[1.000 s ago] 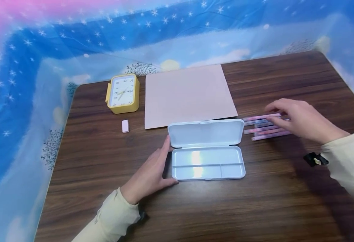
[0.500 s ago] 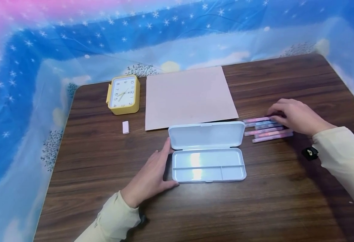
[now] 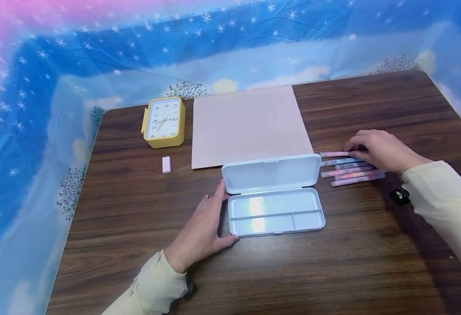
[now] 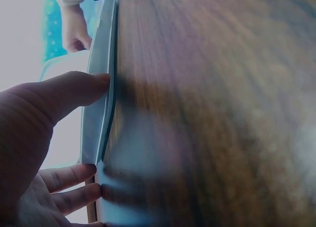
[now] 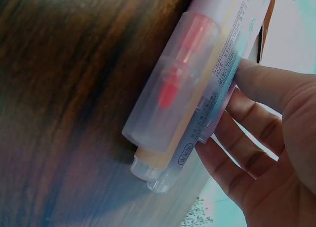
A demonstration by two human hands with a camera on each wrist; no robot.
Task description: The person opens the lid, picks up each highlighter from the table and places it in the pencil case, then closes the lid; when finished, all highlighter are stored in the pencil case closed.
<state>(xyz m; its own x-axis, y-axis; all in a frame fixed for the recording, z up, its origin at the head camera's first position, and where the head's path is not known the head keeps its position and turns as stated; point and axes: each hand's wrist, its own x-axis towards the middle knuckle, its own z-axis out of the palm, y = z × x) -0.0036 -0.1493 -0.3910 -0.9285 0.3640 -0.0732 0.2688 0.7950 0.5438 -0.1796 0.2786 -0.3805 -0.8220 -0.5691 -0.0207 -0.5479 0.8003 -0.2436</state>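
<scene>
A white pencil case point(image 3: 276, 222) lies with its lid point(image 3: 271, 175) raised, showing bare compartments. My left hand point(image 3: 199, 232) rests against its left end, fingers spread fairly straight. In the left wrist view the thumb point(image 4: 74, 91) presses the case's front edge point(image 4: 101, 59). To the right of the case lie several highlighters point(image 3: 352, 176) side by side. My right hand point(image 3: 384, 151) pinches the farthest pink highlighter point(image 3: 333, 154) between thumb and forefinger. In the right wrist view the fingers point(image 5: 252, 133) are beside the highlighters point(image 5: 182, 84), partly hidden behind them.
A pale pink sheet point(image 3: 250, 124) lies behind the case. Left of it stands a yellow alarm clock point(image 3: 165, 122), with a small white eraser point(image 3: 166, 164) in front. Patterned blue fabric point(image 3: 214, 43) surrounds the wooden table point(image 3: 293, 275).
My right hand has drawn back slightly to the left and closed on the farthest pink highlighter, which now lies a little apart from the others. My left hand stays at the case.
</scene>
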